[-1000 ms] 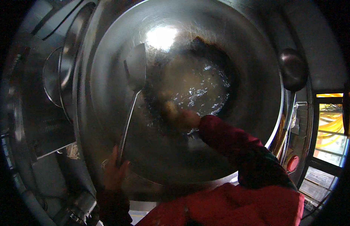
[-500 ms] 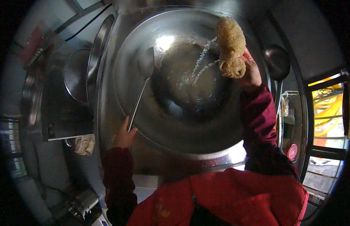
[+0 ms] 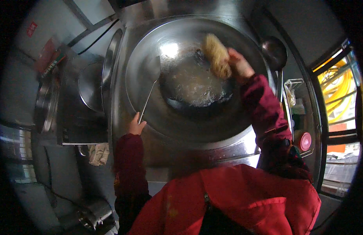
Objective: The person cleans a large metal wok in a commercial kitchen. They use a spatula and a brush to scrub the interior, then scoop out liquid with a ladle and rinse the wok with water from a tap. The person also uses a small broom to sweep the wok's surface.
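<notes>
A large metal wok (image 3: pixel 197 127) fills the middle, with a pool of stirred, bubbly water (image 3: pixel 193 82) in its bottom. Over its far right part my right hand (image 3: pixel 240 64) is closed on a tan, fibrous loofah (image 3: pixel 216 53), slightly blurred, its lower end close to the water's edge. At the near left rim, my left hand (image 3: pixel 136 126) grips the end of a long metal wok spatula (image 3: pixel 151 89). The spatula's flat head leans on the wok's inner left wall. Part of my right fingers is hidden behind the loofah.
On the right lie a dark ladle (image 3: pixel 274 53), a wire rack (image 3: pixel 294 88) and a red-lidded container (image 3: pixel 305 141). Round metal lids or pans (image 3: pixel 91 87) stand on the left. A beige cloth (image 3: pixel 98 154) hangs below them, with a metal pot (image 3: pixel 96 215) lower down.
My right hand has brought the loofah leftward and down toward the water. The streams running off it are gone, and the water is more stirred. My left hand still holds the spatula.
</notes>
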Demonstrator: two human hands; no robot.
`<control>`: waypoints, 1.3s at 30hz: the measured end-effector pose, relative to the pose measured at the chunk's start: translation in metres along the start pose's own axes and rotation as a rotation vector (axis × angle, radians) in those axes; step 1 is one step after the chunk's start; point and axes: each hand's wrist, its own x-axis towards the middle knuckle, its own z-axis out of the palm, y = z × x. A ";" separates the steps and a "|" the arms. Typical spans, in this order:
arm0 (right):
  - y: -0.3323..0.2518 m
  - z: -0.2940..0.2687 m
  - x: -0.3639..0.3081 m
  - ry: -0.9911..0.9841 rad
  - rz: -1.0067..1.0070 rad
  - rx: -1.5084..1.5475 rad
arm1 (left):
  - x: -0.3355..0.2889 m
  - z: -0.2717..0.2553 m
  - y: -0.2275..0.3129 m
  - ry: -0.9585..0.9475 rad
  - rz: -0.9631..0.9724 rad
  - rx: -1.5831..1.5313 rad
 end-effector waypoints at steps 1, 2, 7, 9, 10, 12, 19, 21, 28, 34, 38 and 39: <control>-0.039 -0.001 -0.005 -0.091 -0.053 0.253 | -0.001 -0.001 0.006 -0.001 -0.016 0.025; -0.069 -0.004 -0.015 -0.083 -0.101 0.287 | -0.002 0.000 0.012 -0.001 -0.029 0.047; -0.012 -0.016 -0.066 0.080 0.105 0.799 | -0.020 0.012 0.036 0.141 -0.124 0.283; 0.068 -0.015 -0.085 0.333 0.352 0.689 | -0.033 0.018 0.041 0.201 -0.077 0.362; 0.105 -0.017 -0.101 0.377 0.416 0.419 | -0.043 0.019 0.041 0.228 -0.031 0.418; 0.152 -0.020 -0.134 0.403 0.514 -0.091 | -0.056 0.018 0.047 0.267 -0.003 0.570; 0.142 -0.031 -0.204 0.530 0.441 0.099 | -0.127 0.003 0.037 0.245 -0.144 0.488; 0.136 -0.035 -0.219 0.513 0.307 0.043 | -0.141 0.001 0.031 0.270 -0.189 0.554; 0.117 -0.015 -0.306 0.791 0.018 0.290 | -0.162 0.002 0.020 0.317 -0.297 0.630; 0.132 0.026 -0.357 1.177 0.224 0.237 | -0.161 -0.004 0.014 0.335 -0.377 0.583; 0.145 0.049 -0.365 1.073 0.328 0.367 | -0.149 -0.017 0.006 0.281 -0.361 0.525; 0.144 0.052 -0.367 0.984 0.419 0.332 | -0.145 -0.019 0.003 0.262 -0.357 0.516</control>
